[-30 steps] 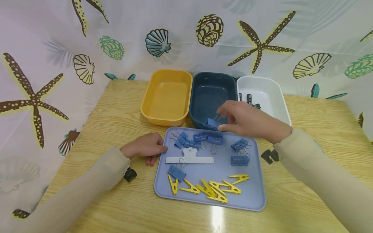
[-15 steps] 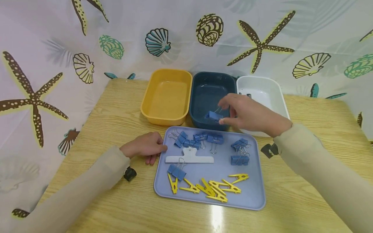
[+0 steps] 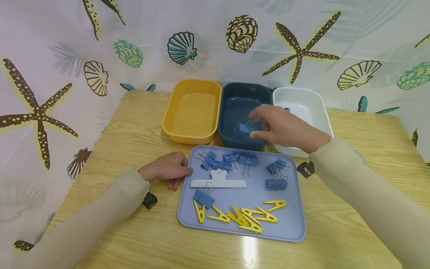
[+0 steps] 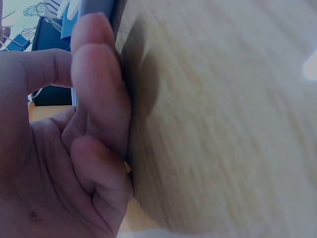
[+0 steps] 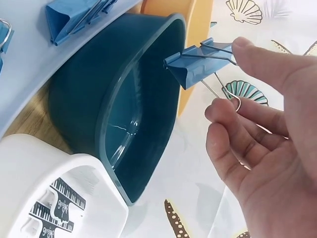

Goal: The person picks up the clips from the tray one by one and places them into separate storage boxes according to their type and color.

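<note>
In the head view my right hand [image 3: 277, 125] holds a blue binder clip [image 3: 244, 128] over the dark blue bin [image 3: 228, 142]. The right wrist view shows thumb and fingers pinching the wire handles of this binder clip [image 5: 198, 64], its blue body tilted toward the bin's opening. At the left edge of the lavender tray [image 3: 242, 233], my left hand [image 3: 166, 168] grips the rim, thumb over it and other fingers curled low by the table. Several more blue binder clips [image 3: 276, 184], a white wide clip [image 3: 218, 183] and several yellow clothespins [image 3: 218, 215] lie on the tray.
A yellow bin [image 3: 168, 130] stands left of the dark blue one. On its right, a white bin [image 3: 326, 119] holds black-and-white clips with a piano-key pattern [image 5: 69, 193]. All stand on a wooden table [image 3: 134, 123], before a shell-patterned cloth [image 3: 215, 33].
My right hand has carried the binder clip from the dark blue bin's front rim to above its inside, then slightly left. My left hand and the tray have stayed in place.
</note>
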Demonstrator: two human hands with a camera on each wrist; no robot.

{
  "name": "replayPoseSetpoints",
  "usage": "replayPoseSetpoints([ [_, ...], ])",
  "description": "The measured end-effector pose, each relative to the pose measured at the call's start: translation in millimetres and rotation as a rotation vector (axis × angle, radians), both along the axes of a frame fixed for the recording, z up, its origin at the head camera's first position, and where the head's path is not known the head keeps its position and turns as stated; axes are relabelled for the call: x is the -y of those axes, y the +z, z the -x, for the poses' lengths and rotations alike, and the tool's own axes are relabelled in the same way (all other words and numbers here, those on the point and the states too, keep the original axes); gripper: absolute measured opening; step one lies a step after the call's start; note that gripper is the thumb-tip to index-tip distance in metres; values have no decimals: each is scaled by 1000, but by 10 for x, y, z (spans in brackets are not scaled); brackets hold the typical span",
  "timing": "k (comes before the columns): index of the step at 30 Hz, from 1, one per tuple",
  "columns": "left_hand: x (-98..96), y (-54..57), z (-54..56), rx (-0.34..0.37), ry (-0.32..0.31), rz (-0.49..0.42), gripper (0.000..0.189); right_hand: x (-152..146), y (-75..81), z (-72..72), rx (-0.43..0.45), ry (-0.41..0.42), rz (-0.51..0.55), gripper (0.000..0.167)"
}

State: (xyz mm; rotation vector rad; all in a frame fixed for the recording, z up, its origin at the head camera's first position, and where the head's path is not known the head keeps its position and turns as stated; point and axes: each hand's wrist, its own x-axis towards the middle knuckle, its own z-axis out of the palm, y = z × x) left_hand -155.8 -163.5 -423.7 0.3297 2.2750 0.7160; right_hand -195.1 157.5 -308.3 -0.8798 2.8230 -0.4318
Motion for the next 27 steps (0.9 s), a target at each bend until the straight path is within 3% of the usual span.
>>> replayPoseSetpoints([
  [27,6,4,4,-7,-6,7,35,100,-174,178,46,-55,-39,58],
])
